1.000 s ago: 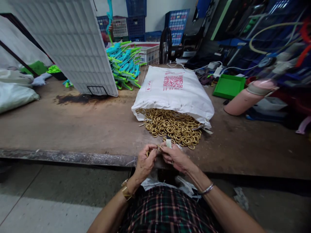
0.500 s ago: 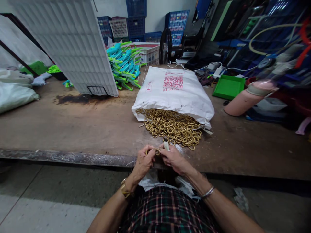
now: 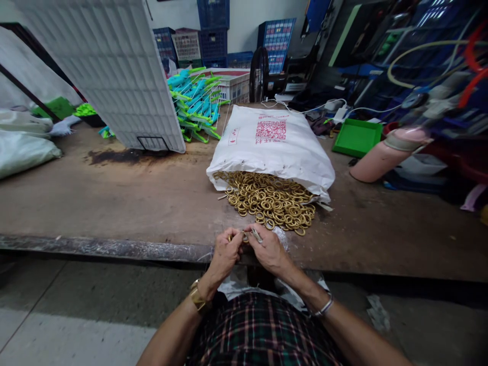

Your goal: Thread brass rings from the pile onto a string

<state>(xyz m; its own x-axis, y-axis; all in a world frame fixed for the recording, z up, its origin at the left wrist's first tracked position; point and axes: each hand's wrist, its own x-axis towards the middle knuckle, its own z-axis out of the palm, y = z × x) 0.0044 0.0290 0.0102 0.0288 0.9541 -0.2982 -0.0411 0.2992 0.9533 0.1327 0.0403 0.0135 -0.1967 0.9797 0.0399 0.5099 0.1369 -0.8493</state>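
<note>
OK so your left hand (image 3: 224,251) is closed up, thumb and finger pinched together, with a brass-colored ring (image 3: 230,237) showing at the curled fingers. Your right hand (image 3: 271,250) is curled shut too, gripping a small pale tool (image 3: 256,235) that pokes out over the top of the fingers. There's a second ring (image 3: 246,237) right between your fingertips; the left ones seem to have it, but I can't tell whether the right ones touch it. Both hands sit at the near edge of the tabletop (image 3: 114,203), almost meeting.

Call that meeting point the middle of the clock, 12 straight ahead. Just beyond, around 1, the heap of brass-colored rings (image 3: 272,201) spills out of the mouth of a white sack (image 3: 244,147). The sack lies flat between 12 and 1, and it's got a red QR code printed on top.

At 2 you've got a pink bottle (image 3: 385,157), looking tilted, and just beside it, nearer 1, a shallow green tray (image 3: 357,137). A pale ribbed panel (image 3: 107,71) stands between 10 and 11, with a stack of teal and lime plastic pieces (image 3: 198,104) beside it toward 11. Way back at 12 there's a black fan (image 3: 259,76).
</note>
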